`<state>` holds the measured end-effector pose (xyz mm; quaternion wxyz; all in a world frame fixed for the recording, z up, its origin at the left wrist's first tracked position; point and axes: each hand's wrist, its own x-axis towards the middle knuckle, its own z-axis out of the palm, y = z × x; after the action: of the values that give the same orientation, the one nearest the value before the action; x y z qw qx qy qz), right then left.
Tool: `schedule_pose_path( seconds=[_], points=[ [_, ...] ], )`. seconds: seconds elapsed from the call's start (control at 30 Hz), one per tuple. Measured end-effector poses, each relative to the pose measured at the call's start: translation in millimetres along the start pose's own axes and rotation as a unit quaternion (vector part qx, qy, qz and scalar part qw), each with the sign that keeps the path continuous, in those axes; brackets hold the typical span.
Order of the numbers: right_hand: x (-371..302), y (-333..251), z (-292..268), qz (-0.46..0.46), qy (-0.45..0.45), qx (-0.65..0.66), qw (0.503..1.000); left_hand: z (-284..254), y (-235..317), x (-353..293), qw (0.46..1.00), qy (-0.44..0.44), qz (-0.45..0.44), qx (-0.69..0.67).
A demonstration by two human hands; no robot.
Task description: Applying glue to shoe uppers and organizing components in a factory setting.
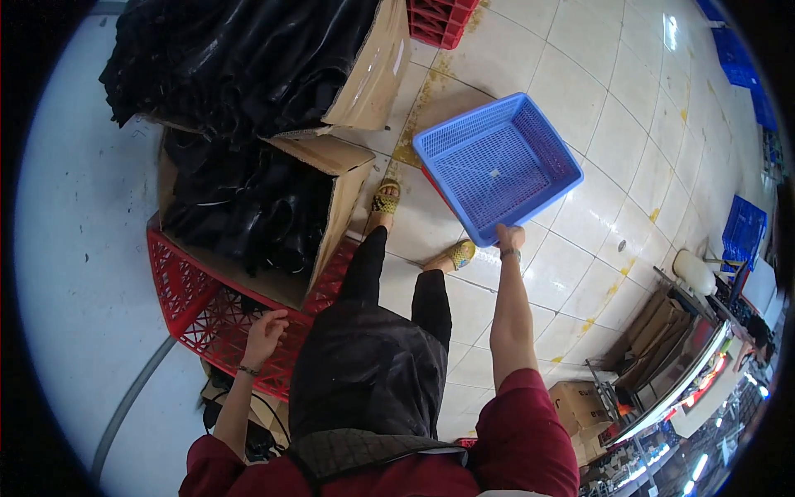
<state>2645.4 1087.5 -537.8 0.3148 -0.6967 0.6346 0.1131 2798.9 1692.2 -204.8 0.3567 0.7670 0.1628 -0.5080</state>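
Note:
My right hand (510, 238) grips the near rim of a blue plastic basket (497, 170). Nothing lies in this basket, and a bit of red shows under its left side. Beside a red plastic crate (199, 308), my left hand (267, 335) hangs with its fingers loosely curled and apart, holding nothing that I can see. An open cardboard box (339, 170) sits in the crate, filled with black, shiny, rubbery pieces (248, 203). Behind it, a second cardboard box (373, 74) is heaped with the same black material (240, 58).
Another red crate (439, 21) stands at the top. Tiled floor (592, 232) with worn yellow lines stretches to the right. A workbench (675, 381) with cardboard boxes (580, 410) beside it is at lower right. Blue crates (741, 232) stand at the far right. A white wall (83, 207) borders the left.

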Motion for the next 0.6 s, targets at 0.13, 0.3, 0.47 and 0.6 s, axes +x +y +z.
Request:
schedule_pose_path(
  seconds=[0.13, 0.3, 0.47, 0.6],
  points=[
    [-55, -26, -66, -0.020, -0.015, 0.124, 0.992, 57, 50, 34, 0.995, -0.020, 0.073, -0.060],
    [-115, 1, -161, -0.052, -0.085, 0.127, 0.987, 220, 138, 113, 0.940, -0.186, 0.136, -0.251],
    [-193, 94, -210, -0.136, 0.031, -0.034, 0.990, 395, 150, 102, 0.929, -0.021, 0.058, -0.366],
    [-184, 186, -216, -0.020, -0.058, -0.002, 0.998, 444, 130, 75, 0.945, 0.008, 0.070, -0.321]
  ],
)
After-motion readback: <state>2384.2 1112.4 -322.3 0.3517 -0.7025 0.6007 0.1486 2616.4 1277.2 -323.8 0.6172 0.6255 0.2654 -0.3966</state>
